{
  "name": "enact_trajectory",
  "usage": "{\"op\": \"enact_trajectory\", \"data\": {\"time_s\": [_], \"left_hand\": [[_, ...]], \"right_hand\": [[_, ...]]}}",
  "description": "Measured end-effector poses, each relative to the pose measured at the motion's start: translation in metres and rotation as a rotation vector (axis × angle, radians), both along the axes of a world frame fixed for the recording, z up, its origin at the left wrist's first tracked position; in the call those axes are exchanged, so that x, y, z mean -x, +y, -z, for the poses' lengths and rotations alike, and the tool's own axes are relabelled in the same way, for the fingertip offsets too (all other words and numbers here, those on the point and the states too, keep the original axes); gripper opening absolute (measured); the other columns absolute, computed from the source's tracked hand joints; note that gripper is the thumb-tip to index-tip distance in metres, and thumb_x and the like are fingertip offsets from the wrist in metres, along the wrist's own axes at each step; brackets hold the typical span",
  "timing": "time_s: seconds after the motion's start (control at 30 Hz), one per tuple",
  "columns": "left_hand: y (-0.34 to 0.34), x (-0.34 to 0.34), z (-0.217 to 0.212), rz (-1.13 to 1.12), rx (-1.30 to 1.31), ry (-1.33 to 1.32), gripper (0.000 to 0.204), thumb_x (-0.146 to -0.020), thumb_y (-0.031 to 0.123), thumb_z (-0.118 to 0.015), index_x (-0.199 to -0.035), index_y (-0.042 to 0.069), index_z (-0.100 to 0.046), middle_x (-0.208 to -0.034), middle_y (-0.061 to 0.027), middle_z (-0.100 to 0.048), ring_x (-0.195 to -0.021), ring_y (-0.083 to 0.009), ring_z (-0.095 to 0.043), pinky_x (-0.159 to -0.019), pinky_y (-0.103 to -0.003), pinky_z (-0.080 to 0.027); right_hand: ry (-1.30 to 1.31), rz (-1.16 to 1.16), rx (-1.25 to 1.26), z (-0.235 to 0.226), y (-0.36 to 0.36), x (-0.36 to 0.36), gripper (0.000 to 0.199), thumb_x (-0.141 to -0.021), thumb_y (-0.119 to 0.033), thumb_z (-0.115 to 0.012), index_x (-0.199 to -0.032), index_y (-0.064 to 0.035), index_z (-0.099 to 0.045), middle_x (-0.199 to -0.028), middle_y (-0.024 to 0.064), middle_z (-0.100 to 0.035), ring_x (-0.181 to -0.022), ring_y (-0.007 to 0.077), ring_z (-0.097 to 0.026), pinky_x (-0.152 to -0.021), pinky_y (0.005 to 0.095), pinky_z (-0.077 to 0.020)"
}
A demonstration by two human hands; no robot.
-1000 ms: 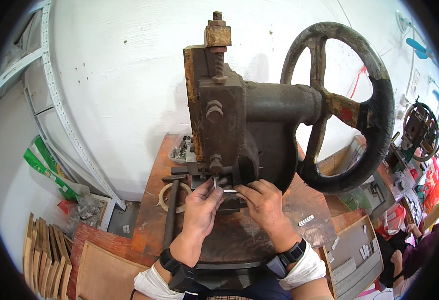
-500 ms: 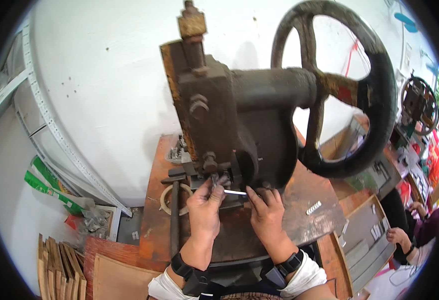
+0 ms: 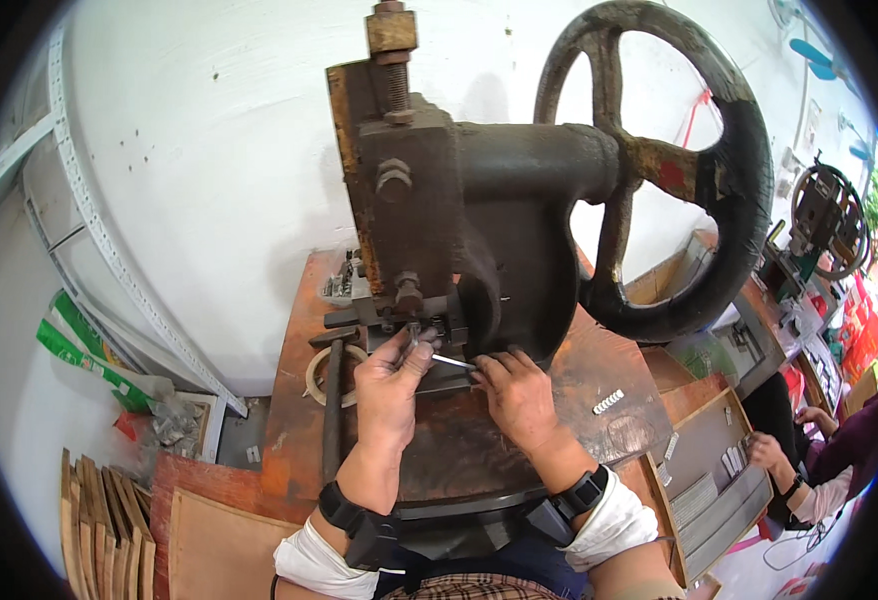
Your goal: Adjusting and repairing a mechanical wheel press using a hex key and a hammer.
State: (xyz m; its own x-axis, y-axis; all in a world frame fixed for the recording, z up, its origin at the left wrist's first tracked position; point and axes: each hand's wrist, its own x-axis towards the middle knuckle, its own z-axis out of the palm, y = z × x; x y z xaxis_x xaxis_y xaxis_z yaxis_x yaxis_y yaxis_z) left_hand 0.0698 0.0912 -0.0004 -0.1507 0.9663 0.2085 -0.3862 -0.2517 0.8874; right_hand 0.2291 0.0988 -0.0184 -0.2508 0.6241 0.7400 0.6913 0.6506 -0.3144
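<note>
A slim pale metal strip (image 3: 453, 361) spans the gap between my hands, just in front of the lower tooling of a dark hand press (image 3: 409, 200). My left hand (image 3: 389, 390) pinches its left end between thumb and fingers, close under the press ram. At the other end, my right hand (image 3: 519, 395) has its fingers closed on the strip, with the fingertips partly hidden. Left of my left hand lie a tape roll (image 3: 314, 380) and a hammer-like tool with a long dark handle (image 3: 333, 415). The exact contact with the tooling is hidden.
The press's large handwheel (image 3: 749, 180) stands at upper right. Small white pieces (image 3: 608, 402) sit in a row on the worktable (image 3: 439, 470). Farther right, a co-worker's hand (image 3: 764, 450) reaches over a shallow tray (image 3: 694, 530) of strips. Wooden boards (image 3: 109, 530) stand at lower left.
The whole view has shifted slightly. The strip now slopes down to the right more than before, and both hands keep hold of it near the tooling.
</note>
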Motion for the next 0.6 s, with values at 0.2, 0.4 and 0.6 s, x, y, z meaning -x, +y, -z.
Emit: {"op": "enact_trajectory", "data": {"time_s": [0.2,0.4,0.6], "left_hand": [[-0.005,0.000,0.000,-0.005,-0.009,-0.011,0.033,-0.082,0.005,-0.060,-0.112,-0.005,-0.052,-0.100,-0.0096,-0.061,-0.090,-0.0148,-0.057,-0.080,-0.027,-0.045],[0.001,-0.018,-0.006,-0.282,-0.076,0.577,0.027,-0.074,0.013,-0.068,-0.094,-0.002,-0.057,-0.085,-0.0148,-0.063,-0.075,-0.0227,-0.061,-0.069,-0.030,-0.047],[0.011,-0.023,0.010,-0.572,-0.227,0.916,0.039,-0.075,0.014,-0.061,-0.104,-0.006,-0.046,-0.086,-0.0230,-0.055,-0.081,-0.0395,-0.054,-0.071,-0.044,-0.044]], "right_hand": [[0.031,0.016,0.033,0.019,0.001,0.003,0.017,-0.071,-0.008,-0.064,-0.086,-0.0031,-0.058,-0.075,0.0117,-0.059,-0.070,0.0294,-0.057,-0.060,0.0382,-0.0476],[-0.469,0.233,0.001,-0.005,-0.003,-0.006,0.017,-0.073,-0.021,-0.062,-0.075,-0.0052,-0.056,-0.070,0.0083,-0.057,-0.072,0.0255,-0.056,-0.057,0.0360,-0.0467],[-0.685,0.248,0.083,-0.004,0.003,-0.002,0.009,-0.070,-0.010,-0.056,-0.073,-0.0048,-0.048,-0.066,0.0104,-0.056,-0.067,0.0236,-0.059,-0.056,0.0327,-0.0476]]}}
